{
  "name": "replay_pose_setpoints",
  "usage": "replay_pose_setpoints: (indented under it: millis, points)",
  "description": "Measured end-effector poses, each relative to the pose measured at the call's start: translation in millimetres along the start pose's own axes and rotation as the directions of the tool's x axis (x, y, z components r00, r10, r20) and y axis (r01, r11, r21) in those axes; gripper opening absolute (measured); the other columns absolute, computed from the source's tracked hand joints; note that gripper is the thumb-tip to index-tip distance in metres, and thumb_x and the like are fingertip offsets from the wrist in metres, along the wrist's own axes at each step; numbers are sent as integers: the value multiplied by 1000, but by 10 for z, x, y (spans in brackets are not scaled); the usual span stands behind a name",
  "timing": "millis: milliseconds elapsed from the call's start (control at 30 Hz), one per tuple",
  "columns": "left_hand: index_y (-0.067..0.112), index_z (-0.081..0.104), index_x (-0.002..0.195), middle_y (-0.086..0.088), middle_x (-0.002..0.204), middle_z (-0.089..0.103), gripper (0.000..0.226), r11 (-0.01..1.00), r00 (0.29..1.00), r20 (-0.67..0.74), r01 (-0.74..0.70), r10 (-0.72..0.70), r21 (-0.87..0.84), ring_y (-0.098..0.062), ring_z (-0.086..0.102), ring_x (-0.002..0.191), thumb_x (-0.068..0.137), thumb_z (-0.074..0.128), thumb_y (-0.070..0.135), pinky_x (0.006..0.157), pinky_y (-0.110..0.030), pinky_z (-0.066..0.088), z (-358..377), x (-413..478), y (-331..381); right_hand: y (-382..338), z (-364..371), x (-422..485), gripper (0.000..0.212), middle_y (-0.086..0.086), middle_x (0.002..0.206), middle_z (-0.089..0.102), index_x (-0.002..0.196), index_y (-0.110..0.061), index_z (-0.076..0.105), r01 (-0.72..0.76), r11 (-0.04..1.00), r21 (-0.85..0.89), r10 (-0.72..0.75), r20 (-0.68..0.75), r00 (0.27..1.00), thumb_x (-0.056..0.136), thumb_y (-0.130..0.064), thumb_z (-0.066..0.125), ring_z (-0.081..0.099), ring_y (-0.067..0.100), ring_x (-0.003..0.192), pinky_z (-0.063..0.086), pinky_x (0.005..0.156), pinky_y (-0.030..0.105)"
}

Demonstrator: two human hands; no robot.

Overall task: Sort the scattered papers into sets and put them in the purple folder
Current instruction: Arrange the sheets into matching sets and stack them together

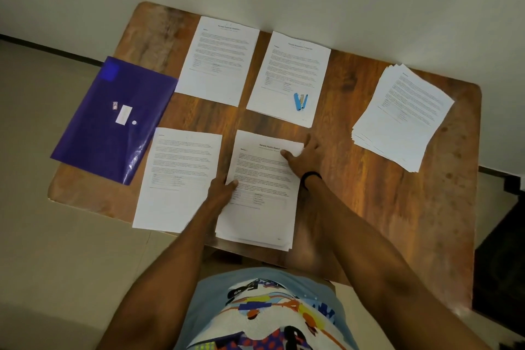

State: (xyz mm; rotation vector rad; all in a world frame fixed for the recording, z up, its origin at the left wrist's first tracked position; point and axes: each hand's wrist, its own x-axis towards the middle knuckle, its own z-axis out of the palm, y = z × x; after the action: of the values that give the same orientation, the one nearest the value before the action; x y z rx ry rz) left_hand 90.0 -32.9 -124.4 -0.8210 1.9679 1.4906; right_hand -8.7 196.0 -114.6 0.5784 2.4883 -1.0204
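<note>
Near the table (pixel 369 207) front, the left hand (pixel 223 186) pinches the left edge of a paper stack (pixel 261 207) headed "Sample Health Report", thumb on top. The right hand (pixel 302 156) lies spread at its upper right corner. The purple folder (pixel 113 119) overhangs the table's left edge. The other sheets' headings are too blurred to read.

The purple folder (pixel 113 119) lies flat and closed at the left end of the tabletop (pixel 369 193), with its outer corner hanging over the edge. Four white printed lots sit in two rows beside it: the far-left sheet (pixel 217 61), the far-middle sheet (pixel 284 74), the near-left sheet (pixel 177 179) and the near-middle stack (pixel 261 207), loosely squared. Well apart at the right lies the fanned pile (pixel 403 116), its edges uneven.
</note>
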Motion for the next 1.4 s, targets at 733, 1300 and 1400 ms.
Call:
replay_pose_setpoints:
  millis: [733,1300,1400]
  points:
    - [31,28,155,-5,164,20,69,712,948,-215,-17,235,702,-34,25,147,95,61,37,118,-54,23,-732,-44,-277,603,-671,-876,49,18,132,61,130,-14,64,-446,327,833,-268,534,802,101,11,35,60,35,121,52,99,52]
    - [3,57,133,-6,118,62,33,927,912,-291,-194,291,320,-17,61,94,102,48,4,76,-3,43,-783,-28,-80,99,31,-803,55,22,145,51,146,-6,44,-491,520,699,-211,662,719,95,7,58,49,41,134,38,111,60]
    - [3,62,123,-13,114,65,33,971,912,-382,-58,146,231,-15,50,91,104,43,24,76,-18,41,-991,69,-164,-66,250,-763,63,23,141,55,142,-4,49,-469,567,677,-164,650,742,85,3,74,53,43,130,40,108,63]
